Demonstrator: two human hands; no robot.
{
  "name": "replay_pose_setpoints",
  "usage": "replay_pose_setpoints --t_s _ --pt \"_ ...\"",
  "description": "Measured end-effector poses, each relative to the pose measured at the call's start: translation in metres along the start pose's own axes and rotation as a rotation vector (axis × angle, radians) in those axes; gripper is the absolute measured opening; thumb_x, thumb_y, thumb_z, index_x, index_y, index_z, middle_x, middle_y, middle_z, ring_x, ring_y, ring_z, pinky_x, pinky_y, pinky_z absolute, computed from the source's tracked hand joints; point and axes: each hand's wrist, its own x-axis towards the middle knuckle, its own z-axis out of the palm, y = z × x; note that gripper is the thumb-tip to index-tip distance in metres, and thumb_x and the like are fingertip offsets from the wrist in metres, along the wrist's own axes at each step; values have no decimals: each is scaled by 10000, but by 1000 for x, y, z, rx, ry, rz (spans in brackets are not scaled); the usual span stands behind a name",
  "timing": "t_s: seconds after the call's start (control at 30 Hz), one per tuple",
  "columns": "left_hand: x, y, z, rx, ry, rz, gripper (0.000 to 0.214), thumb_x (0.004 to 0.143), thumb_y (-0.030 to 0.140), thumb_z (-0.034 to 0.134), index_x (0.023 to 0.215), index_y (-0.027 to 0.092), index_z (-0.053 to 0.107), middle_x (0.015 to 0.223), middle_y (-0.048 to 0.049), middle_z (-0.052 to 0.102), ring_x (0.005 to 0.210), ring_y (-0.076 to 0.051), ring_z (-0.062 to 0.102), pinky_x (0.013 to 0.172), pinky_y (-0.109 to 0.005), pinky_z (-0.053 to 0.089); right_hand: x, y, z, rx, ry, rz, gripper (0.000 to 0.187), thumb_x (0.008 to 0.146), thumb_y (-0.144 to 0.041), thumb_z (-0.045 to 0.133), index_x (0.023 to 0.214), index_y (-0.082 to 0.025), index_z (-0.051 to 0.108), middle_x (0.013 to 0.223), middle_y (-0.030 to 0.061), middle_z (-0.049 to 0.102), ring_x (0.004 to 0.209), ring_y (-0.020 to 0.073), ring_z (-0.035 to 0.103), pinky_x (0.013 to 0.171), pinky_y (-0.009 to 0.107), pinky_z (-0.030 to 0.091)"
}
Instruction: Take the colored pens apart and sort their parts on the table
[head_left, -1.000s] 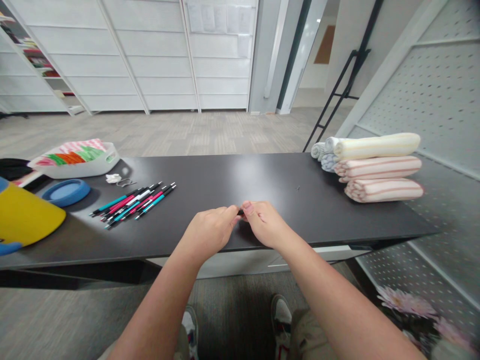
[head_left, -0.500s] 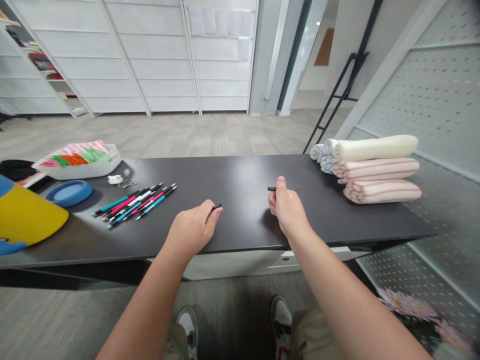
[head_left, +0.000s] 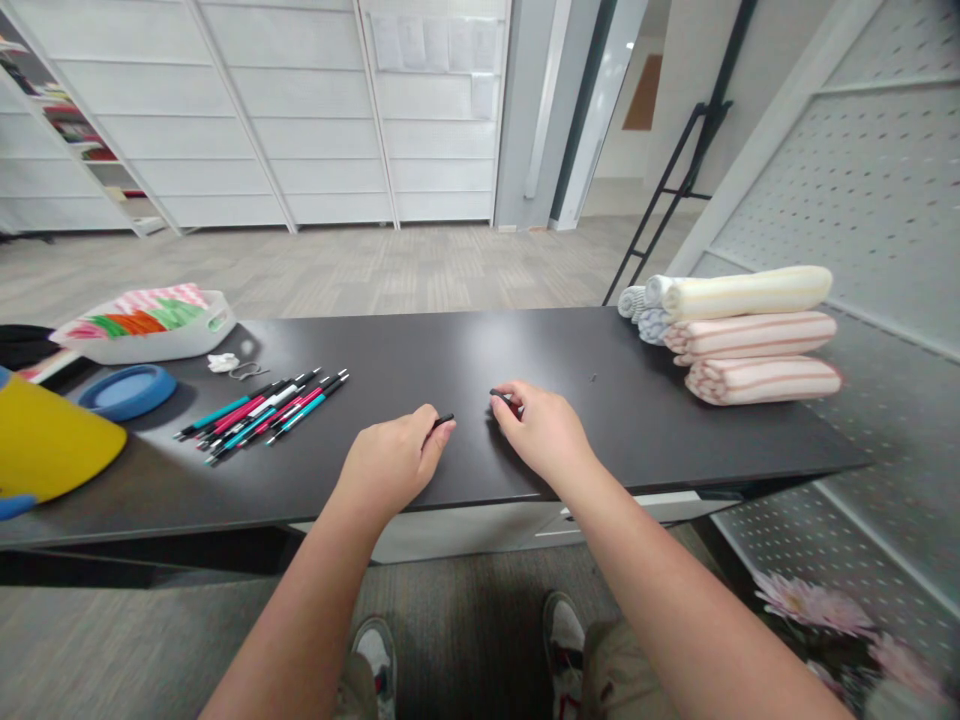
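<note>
My left hand [head_left: 390,458] is closed in a fist around what looks like a pen; only its black end [head_left: 444,420] sticks out past the thumb. Close by on the right, my right hand [head_left: 544,425] pinches a short black cap-like piece [head_left: 505,402] between thumb and fingers, just above the dark tabletop [head_left: 420,360]. A small gap separates the two hands. To the left lies a loose pile of pens [head_left: 262,412] in teal, pink, white and black.
Rolled towels [head_left: 757,340] are stacked at the right end. On the left stand a white basket [head_left: 161,345] of colourful packets, a blue round lid [head_left: 127,390], a crumpled white item [head_left: 223,362] and a yellow object [head_left: 60,440]. A perforated panel [head_left: 892,200] borders the right side.
My right hand has moved left and turned palm-down, bringing the black piece nearer my left hand. The left hand has barely shifted.
</note>
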Motion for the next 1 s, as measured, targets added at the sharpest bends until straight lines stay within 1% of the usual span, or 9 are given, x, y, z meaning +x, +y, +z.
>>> replay_pose_setpoints --t_s 0.13,0.23,0.33,0.43,0.5,0.63,0.83,0.9,1.0 --pt "0 1 1 -11 -16 -13 357 1100 437 370 926 220 593 811 -55 739 689 -230 712 555 -299 325 -2 0 3 -43 22 -25 244 995 -378 617 1156 -226 720 874 22 756 815 210 687 714 313 416" --pt "0 0 2 -47 -1 -17 350 1101 427 370 928 219 592 816 -52 729 700 -227 708 573 -298 371 -4 -2 5 -95 36 -47 171 989 -363 630 1057 -227 709 875 22 742 808 208 677 694 317 398" --pt "-2 -2 4 -130 107 3 307 1105 384 363 1018 212 602 929 -69 739 807 -226 721 664 -304 459 -5 -5 6 -159 53 -49 161 999 -370 623 961 -225 681 906 36 736 790 210 670 667 323 376" --pt "-2 -3 7 -209 238 27 270 1103 340 366 1147 198 592 1074 -97 734 942 -232 718 802 -322 514 -8 -9 7 -238 84 -2 192 1015 -393 598 959 -219 657 947 60 730 754 213 666 643 334 360" --pt "-2 -3 8 -229 265 38 262 1101 323 372 1172 191 587 1091 -101 722 975 -236 710 841 -332 525 -9 -12 7 -281 96 24 208 1018 -412 588 980 -216 647 961 74 724 743 217 668 631 337 357" --pt "0 -3 10 -207 235 58 244 1092 300 397 1150 182 603 1060 -96 709 969 -237 704 839 -333 531 -10 -16 9 -313 87 43 220 1022 -417 574 1000 -209 643 983 95 725 772 236 694 630 340 374" --pt "0 -2 9 -169 243 51 230 1086 268 405 1117 176 614 1037 -93 715 927 -227 706 800 -324 529 -3 -17 7 -337 64 153 312 1041 -430 517 946 -181 679 973 149 746 803 274 720 637 357 392" --pt "0 -1 9 -164 271 25 227 1087 265 402 1105 181 612 1033 -90 720 936 -226 707 798 -316 523 -1 -21 6 -307 44 158 330 1043 -435 512 919 -184 687 955 150 755 816 272 724 649 353 401" --pt "0 -2 9 -150 338 -72 222 1081 264 406 1100 182 611 1009 -90 726 936 -239 712 792 -319 512 -2 -34 7 -246 50 141 314 1044 -435 519 895 -206 675 918 107 764 834 260 730 663 336 416"
